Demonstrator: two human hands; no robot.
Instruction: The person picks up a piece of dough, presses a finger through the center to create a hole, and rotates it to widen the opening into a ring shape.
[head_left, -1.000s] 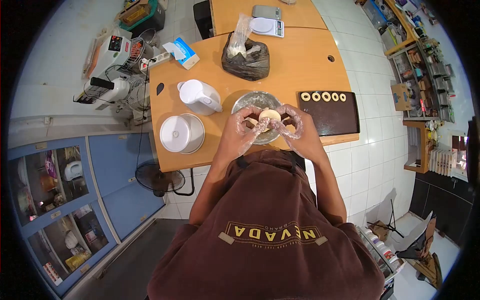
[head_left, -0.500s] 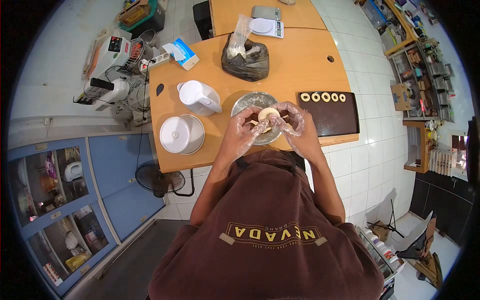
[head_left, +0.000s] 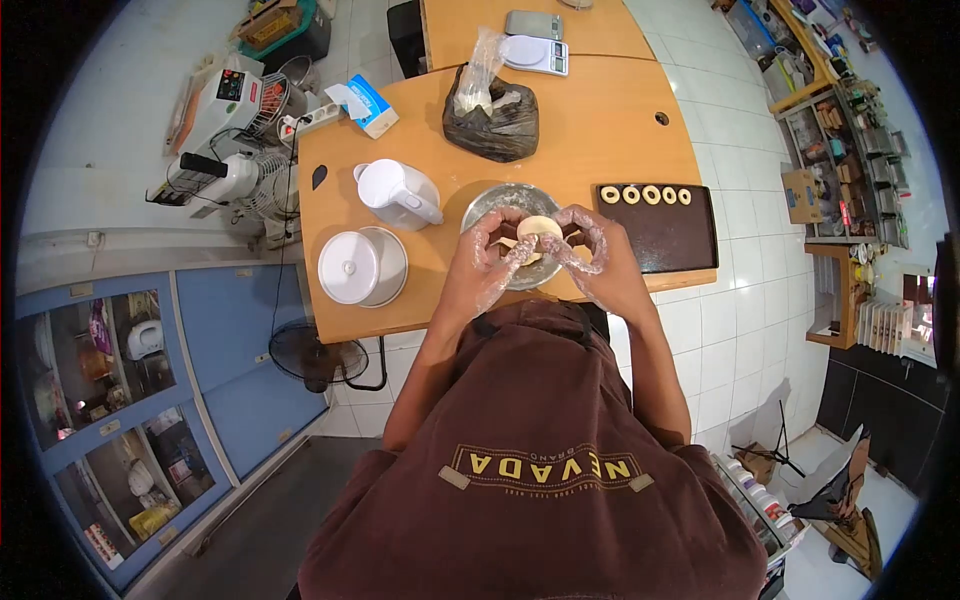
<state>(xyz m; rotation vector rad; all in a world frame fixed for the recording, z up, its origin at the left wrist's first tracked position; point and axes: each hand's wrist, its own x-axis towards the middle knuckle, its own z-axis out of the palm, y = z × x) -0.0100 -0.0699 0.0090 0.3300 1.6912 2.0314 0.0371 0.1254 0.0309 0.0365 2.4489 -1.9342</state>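
Head view | left hand (head_left: 478,268), right hand (head_left: 608,268) clamped on dough (head_left: 539,226) over bowl (head_left: 510,196) | slightly retilted, seemingly mid-shaping | tray (head_left: 660,240) at bowl's 3 o'clock

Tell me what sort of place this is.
Probably a small bakery or baking workroom: five dough rings lie on a dark baking tray near a flour-dusted metal bowl, and a digital kitchen scale sits farther back.

The dough (head_left: 540,226) is pale cream (the tray (head_left: 655,240), dark brown).
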